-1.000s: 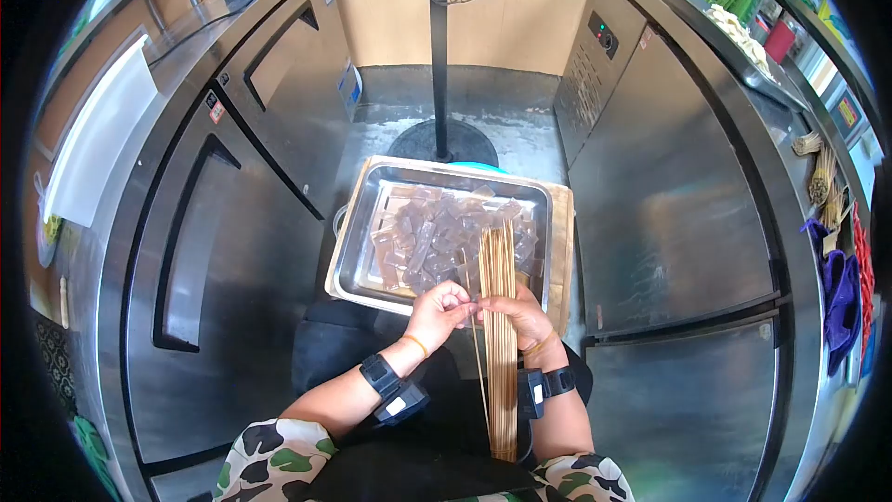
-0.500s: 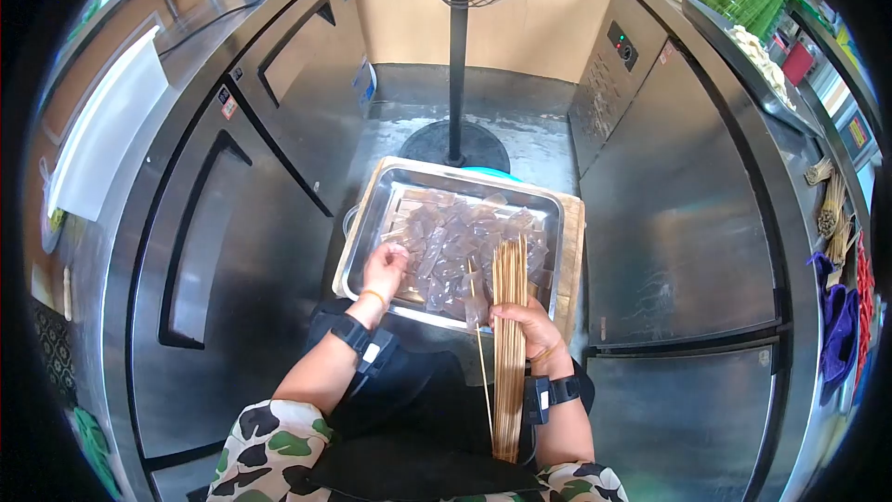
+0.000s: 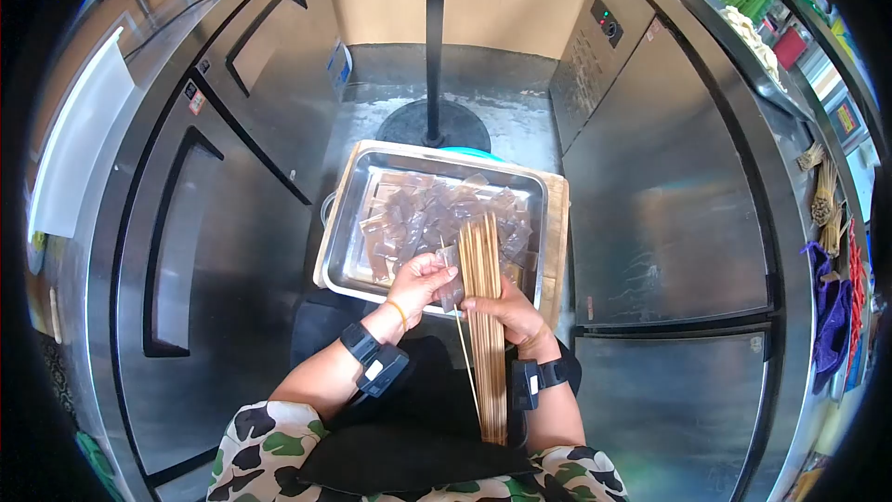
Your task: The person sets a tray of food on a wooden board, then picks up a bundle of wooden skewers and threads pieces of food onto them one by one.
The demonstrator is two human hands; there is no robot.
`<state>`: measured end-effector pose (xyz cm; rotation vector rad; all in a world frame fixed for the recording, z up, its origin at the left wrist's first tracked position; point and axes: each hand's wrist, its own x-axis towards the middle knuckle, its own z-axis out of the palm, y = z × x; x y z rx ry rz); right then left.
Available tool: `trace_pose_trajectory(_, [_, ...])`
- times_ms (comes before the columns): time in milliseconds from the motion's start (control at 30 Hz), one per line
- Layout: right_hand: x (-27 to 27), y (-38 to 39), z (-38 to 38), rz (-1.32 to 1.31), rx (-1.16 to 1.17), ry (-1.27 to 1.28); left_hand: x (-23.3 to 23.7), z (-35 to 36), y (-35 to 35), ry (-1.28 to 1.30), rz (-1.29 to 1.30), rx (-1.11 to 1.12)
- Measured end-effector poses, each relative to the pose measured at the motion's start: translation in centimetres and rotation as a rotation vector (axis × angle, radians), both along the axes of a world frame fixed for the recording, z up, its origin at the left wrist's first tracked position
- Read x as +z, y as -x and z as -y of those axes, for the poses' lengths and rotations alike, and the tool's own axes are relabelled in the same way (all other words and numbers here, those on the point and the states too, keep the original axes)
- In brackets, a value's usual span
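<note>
My right hand [image 3: 513,312] is wrapped round a thick bundle of thin wooden skewers [image 3: 483,344] held upright over the front edge of a metal tray [image 3: 372,290]. One skewer [image 3: 466,358] stands apart on the bundle's left, with a translucent brownish piece [image 3: 451,284] on its upper part. My left hand [image 3: 424,281] pinches that piece at its left side, close to the bundle. Many similar translucent pieces [image 3: 418,214] lie heaped in the tray behind my hands.
The tray rests on a wooden board [image 3: 555,251]. Behind it stands a fan on a black pole [image 3: 434,56]. Steel cabinets flank me at left [image 3: 232,223] and right [image 3: 669,195]. Bundles of skewers [image 3: 824,191] and a purple cloth [image 3: 830,316] are at the far right.
My left hand has moved right, from the tray's left part to the piece on the single skewer, and now pinches it. The whole view has shifted slightly.
</note>
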<state>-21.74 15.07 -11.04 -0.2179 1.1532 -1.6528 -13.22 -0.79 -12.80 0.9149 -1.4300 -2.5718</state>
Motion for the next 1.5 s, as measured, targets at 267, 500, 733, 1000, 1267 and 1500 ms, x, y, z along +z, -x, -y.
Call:
trace_pose_trajectory(267, [0.6, -2.2, 0.1, -0.065, 0.092, -0.021, -1.2, 1.1, -1.4, 0.005, -0.029, 0.038])
trace_pose_trajectory(500, [0.4, -3.7, -0.2, -0.032, 0.041, -0.112, -0.6, 0.2, -1.9, -0.055, -0.042, -0.023])
trace_pose_trajectory(733, [-0.4, -3.5, -0.4, -0.031, 0.001, -0.099, -0.4, -0.1, -2.4, -0.05, 0.074, -0.169])
trace_pose_trajectory(1000, [0.5, -3.6, -0.3, -0.085, -0.075, -0.11, 0.1, 0.0, -2.3, -0.05, 0.045, -0.267])
trace_pose_trajectory(1267, [0.7, -2.2, -1.8, 0.005, -0.089, 0.022, -1.5, -0.7, -2.3, 0.141, 0.04, -0.209])
trace_pose_trajectory(1500, [0.7, -1.5, -0.9, 0.165, -0.01, 0.159, -2.4, -1.3, -1.4, 0.201, 0.004, -0.296])
